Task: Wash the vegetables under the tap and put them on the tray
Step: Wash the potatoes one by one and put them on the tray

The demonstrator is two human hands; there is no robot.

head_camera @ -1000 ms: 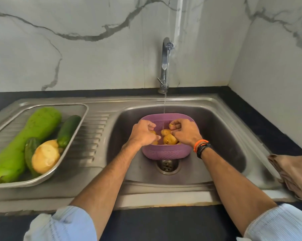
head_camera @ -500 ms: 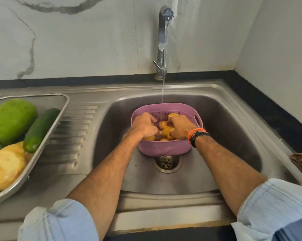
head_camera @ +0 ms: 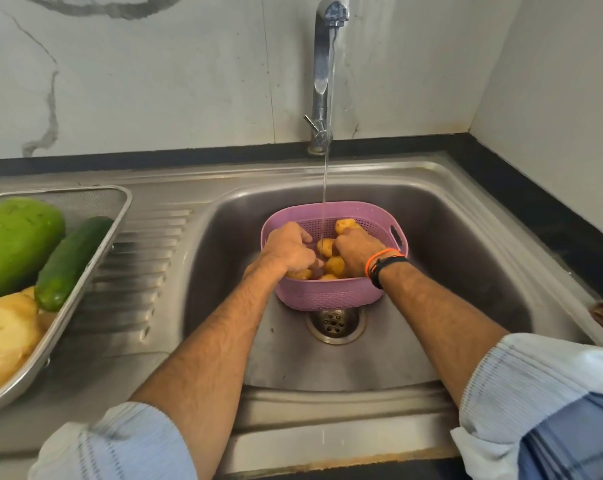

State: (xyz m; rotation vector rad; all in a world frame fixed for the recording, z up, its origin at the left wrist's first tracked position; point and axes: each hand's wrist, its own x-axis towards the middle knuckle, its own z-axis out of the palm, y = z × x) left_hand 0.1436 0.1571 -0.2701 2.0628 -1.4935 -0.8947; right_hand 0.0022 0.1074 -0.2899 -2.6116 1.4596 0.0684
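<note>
In the middle of the steel sink (head_camera: 466, 258) stands a pink perforated basket (head_camera: 328, 292) with small yellow potatoes (head_camera: 334, 265) inside. A thin stream of water (head_camera: 325, 188) falls from the tap (head_camera: 322, 64) at 12 o'clock into the basket. The left hand (head_camera: 288, 247) and the right hand (head_camera: 357, 249) are both inside it, fingers curled among the potatoes; what each one grips I cannot tell. At 9 o'clock, the metal tray (head_camera: 120, 216) holds a cucumber (head_camera: 71, 263), a big green gourd (head_camera: 16, 244) and a pale yellow vegetable (head_camera: 5, 337).
</note>
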